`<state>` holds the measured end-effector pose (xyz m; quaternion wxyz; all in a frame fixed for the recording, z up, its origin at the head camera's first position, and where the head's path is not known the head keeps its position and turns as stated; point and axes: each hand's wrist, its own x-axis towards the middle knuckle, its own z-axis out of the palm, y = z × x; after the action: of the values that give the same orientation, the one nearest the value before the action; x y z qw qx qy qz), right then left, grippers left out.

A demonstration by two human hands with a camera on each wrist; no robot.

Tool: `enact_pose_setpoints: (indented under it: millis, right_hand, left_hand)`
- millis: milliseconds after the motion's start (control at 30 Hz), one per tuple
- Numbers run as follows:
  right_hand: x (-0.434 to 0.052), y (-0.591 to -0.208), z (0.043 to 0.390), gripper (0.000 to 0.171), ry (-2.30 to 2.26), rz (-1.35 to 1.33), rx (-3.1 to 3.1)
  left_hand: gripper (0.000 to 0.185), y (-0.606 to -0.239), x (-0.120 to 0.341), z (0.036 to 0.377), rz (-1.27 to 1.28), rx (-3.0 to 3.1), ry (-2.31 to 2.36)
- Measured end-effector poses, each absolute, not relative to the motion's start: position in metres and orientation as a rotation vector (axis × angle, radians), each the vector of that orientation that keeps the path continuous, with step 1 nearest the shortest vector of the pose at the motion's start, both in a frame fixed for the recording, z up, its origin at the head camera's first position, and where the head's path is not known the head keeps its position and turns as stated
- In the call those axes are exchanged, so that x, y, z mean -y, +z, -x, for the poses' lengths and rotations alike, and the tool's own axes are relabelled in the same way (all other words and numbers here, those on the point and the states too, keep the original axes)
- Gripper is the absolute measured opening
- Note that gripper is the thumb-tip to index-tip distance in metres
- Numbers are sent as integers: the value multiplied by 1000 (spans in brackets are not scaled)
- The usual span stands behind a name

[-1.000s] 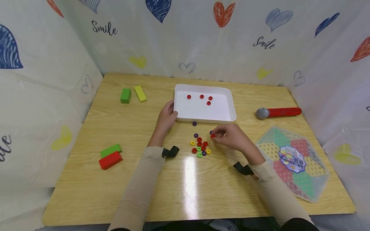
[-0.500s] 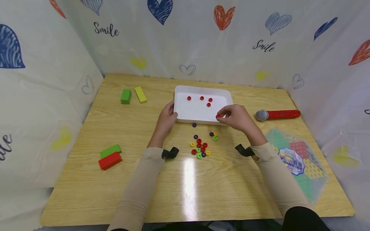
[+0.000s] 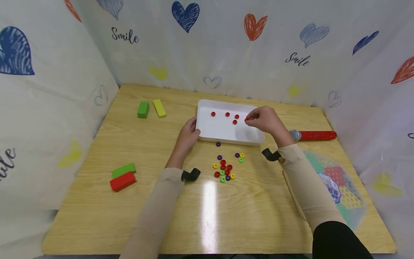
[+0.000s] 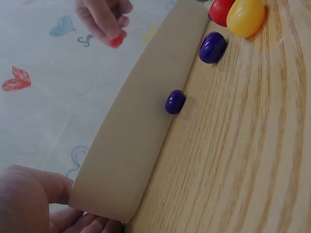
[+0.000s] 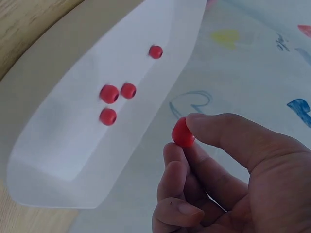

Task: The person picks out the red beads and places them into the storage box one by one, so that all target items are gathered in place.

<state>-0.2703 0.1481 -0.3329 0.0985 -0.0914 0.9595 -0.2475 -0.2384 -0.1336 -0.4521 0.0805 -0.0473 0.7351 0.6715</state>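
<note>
Bright glare streak [image 3: 209, 216] on table [image 3: 87, 212]; right hand [image 4: 103, 20] blurred, left-wrist view.

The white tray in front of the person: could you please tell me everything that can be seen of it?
The white tray is a shallow rectangle with rounded corners and low walls; it looks like smooth plastic. It rests open side up on the wooden table. The left hand grips its left end, and four red beads lie inside on its floor. A purple bead sits close to its near wall. In the head view, the right hand hides its far right corner.
</note>
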Motion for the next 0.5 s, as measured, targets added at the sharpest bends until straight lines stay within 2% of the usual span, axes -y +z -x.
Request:
enact_pose_setpoints:
  millis: [500]
  right_hand:
    - [-147,-358,330,29,-621,42,-2762]
  left_hand:
    - [61,-450,136,236,116,-2204,2016]
